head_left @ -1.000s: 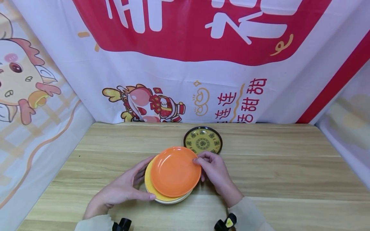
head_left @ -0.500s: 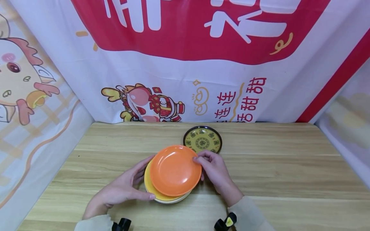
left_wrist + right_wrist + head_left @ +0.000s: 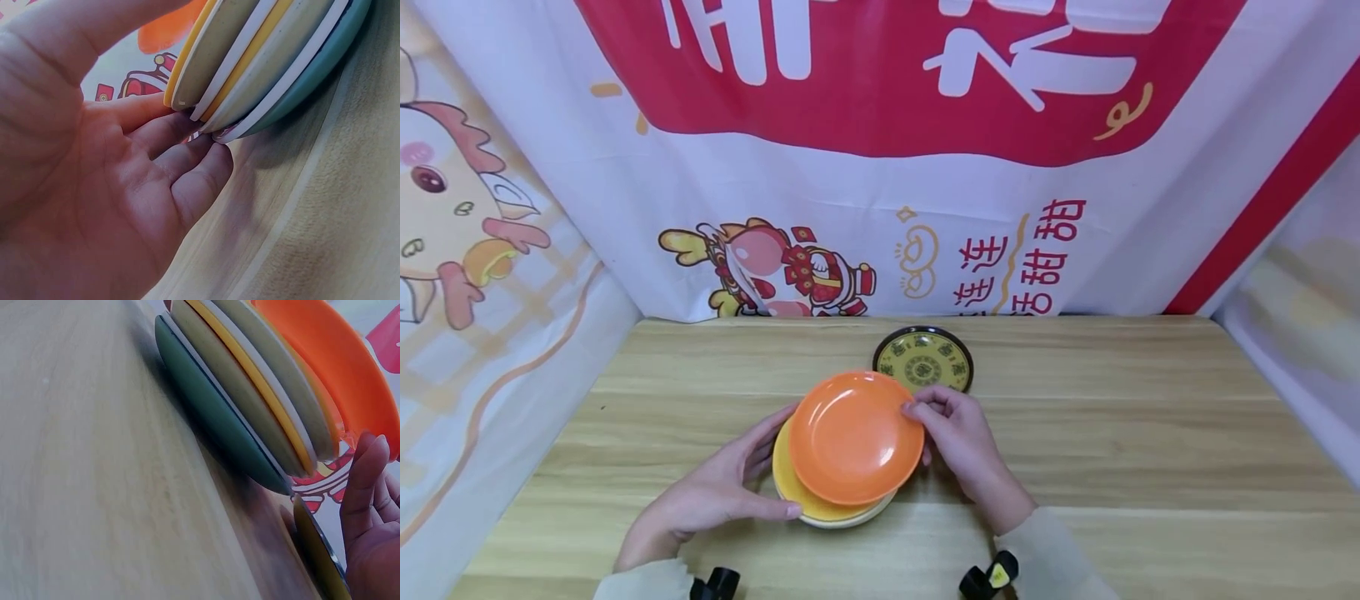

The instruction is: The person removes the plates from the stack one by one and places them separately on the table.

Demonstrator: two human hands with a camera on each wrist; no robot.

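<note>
My R hand (image 3: 961, 437) pinches the orange plate (image 3: 856, 437) by its edge, lower ctr of frame. My L hand (image 3: 722, 493) grips the plate stack (image 3: 789, 482) below, w/ thumb on rim.

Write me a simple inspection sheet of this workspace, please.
Surface: light-brown, wood-grain table.
Job's things: round, glossy orange plate, tilted over a stack of round yellow, cream, white and green plates.
Clutter: perhaps the round, dark-rimmed, yellow-patterned plate behind the stack.
Grippers: bare left hand holds the stack's edge; bare right hand pinches the orange plate's right rim.
Cables: nothing seen.
Surroundings: white cloth with red print behind the table.
</note>
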